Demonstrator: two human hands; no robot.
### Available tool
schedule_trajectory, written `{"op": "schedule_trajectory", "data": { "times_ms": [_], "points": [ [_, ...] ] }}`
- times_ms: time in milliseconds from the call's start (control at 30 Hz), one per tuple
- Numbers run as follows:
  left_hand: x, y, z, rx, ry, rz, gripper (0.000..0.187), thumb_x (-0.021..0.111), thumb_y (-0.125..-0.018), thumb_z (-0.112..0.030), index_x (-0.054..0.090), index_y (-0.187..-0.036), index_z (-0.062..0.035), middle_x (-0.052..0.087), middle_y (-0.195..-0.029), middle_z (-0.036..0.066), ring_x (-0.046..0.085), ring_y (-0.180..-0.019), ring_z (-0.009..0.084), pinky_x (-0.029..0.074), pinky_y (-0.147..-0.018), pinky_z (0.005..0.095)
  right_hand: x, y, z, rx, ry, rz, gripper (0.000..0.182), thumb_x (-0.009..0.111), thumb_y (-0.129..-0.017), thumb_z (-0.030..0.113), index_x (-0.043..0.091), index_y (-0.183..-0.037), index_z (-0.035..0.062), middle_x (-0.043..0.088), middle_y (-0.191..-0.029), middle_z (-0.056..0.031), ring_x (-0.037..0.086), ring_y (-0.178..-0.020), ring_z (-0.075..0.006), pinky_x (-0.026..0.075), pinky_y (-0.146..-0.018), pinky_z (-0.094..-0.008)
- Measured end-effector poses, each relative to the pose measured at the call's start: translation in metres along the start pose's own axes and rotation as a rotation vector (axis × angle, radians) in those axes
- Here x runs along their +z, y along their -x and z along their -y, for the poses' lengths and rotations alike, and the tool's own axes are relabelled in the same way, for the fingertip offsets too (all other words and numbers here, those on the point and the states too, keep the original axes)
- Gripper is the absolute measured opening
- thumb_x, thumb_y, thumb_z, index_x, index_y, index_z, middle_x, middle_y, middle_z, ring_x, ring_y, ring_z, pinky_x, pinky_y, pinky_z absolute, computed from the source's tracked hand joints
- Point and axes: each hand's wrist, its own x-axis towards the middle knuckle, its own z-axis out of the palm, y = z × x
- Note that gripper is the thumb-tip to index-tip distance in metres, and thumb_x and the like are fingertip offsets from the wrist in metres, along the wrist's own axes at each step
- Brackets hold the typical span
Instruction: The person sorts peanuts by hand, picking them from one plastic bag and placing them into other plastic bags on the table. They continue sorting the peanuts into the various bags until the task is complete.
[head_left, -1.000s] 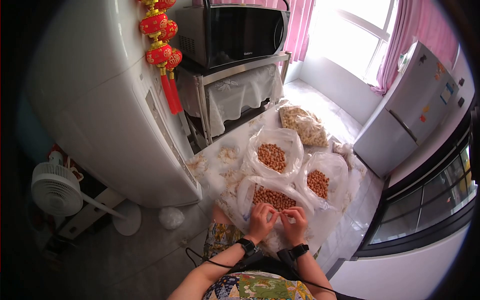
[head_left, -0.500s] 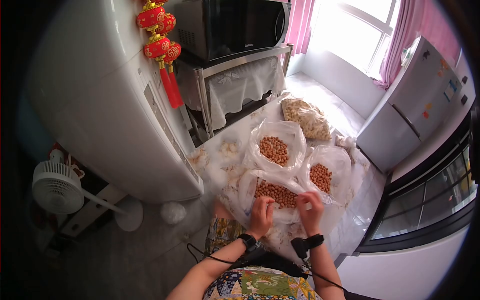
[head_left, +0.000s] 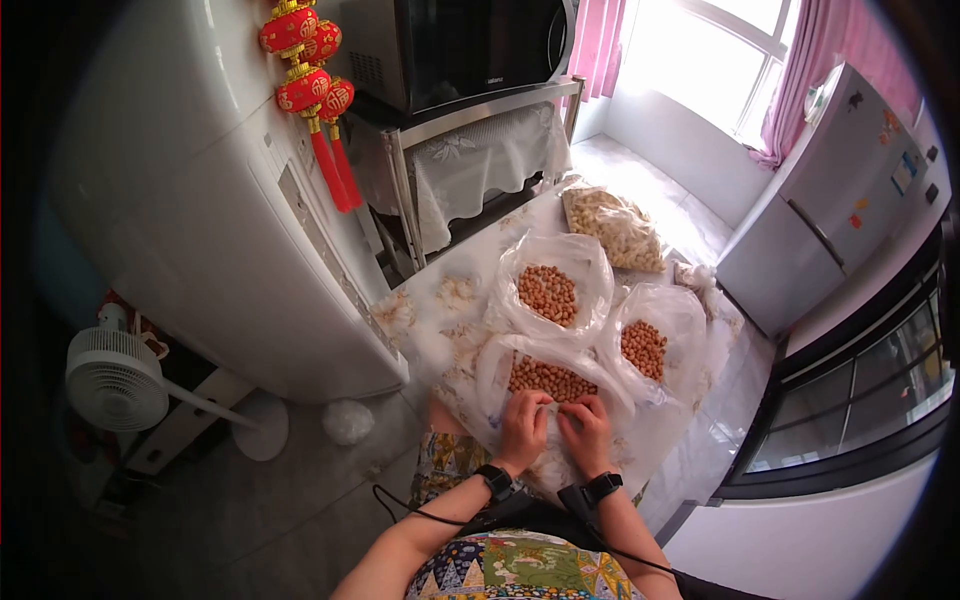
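Note:
The nearest clear plastic bag (head_left: 488, 385) lies open on the table, with reddish-brown shelled peanuts (head_left: 552, 380) inside. My left hand (head_left: 524, 432) is closed at its near rim, fingers curled inward and pinching the plastic. Close beside it, my right hand (head_left: 586, 434) is closed too, its fingertips at the same rim. A small whitish bit of plastic shows between the two hands; their fingertips are partly hidden. Behind stands a second open bag (head_left: 592, 265) of peanuts, and to the right a third bag (head_left: 685, 315) holds more. Both wrists wear black bands.
A full bag of paler, unshelled-looking peanuts (head_left: 612, 230) lies at the table's far end. The patterned table (head_left: 455, 325) stands between a white appliance (head_left: 230, 200) and a dark-framed window (head_left: 860, 400). A fan (head_left: 115, 380) and a microwave (head_left: 480, 50) are at left and back.
My right hand has moved left and down, from over the right side of the near bag to beside my left hand. The left hand stays at the rim.

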Motion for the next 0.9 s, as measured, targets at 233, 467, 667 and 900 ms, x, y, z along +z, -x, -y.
{"op": "schedule_trajectory", "data": {
  "times_ms": [233, 467, 667, 900],
  "points": [
    [0.0009, 0.0006, 0.0026, -0.003, -0.007, 0.020, 0.017, 0.061, -0.087, 0.003, 0.062, -0.104, -0.0028, 0.065, -0.104, 0.015, 0.061, -0.102, 0.0380, 0.049, -0.091, 0.0478, 0.0028, -0.0001, -0.0015, -0.032, 0.061, 0.013, 0.014, 0.076, -0.085, 0.001, 0.068, -0.096, 0.0009, 0.061, -0.105, -0.0147, 0.064, -0.095, -0.0340, 0.053, -0.081, -0.0407],
    [0.0017, -0.0019, 0.0004, 0.088, -0.112, 0.057, 0.019, 0.074, -0.083, -0.005, 0.066, -0.099, -0.0082, 0.065, -0.103, 0.010, 0.062, -0.101, 0.0342, 0.048, -0.090, 0.0457, 0.0027, 0.0037, -0.0054, 0.028, -0.067, -0.055, 0.009, 0.073, -0.089, 0.002, 0.068, -0.097, 0.0003, 0.061, -0.107, -0.0148, 0.063, -0.096, -0.0319, 0.053, -0.082, -0.0403],
    [0.0030, 0.0001, 0.0034, 0.148, -0.142, 0.085, 0.021, 0.081, -0.081, -0.012, 0.070, -0.098, -0.0107, 0.064, -0.102, 0.006, 0.062, -0.102, 0.0300, 0.047, -0.092, 0.0448, 0.0001, 0.0045, -0.0070, 0.004, -0.104, -0.027, 0.007, 0.073, -0.092, 0.005, 0.070, -0.094, 0.0001, 0.064, -0.102, -0.0129, 0.064, -0.092, -0.0288, 0.052, -0.078, -0.0367],
    [0.0042, -0.0002, 0.0048, 0.155, -0.135, 0.092, 0.017, 0.078, -0.084, -0.013, 0.069, -0.098, -0.0105, 0.064, -0.103, 0.005, 0.062, -0.104, 0.0290, 0.046, -0.094, 0.0444, -0.0041, 0.0031, 0.0000, 0.016, -0.164, -0.025, 0.004, 0.071, -0.093, 0.004, 0.071, -0.094, -0.0001, 0.065, -0.099, -0.0112, 0.064, -0.082, -0.0232, 0.052, -0.070, -0.0325]
  ]
}}
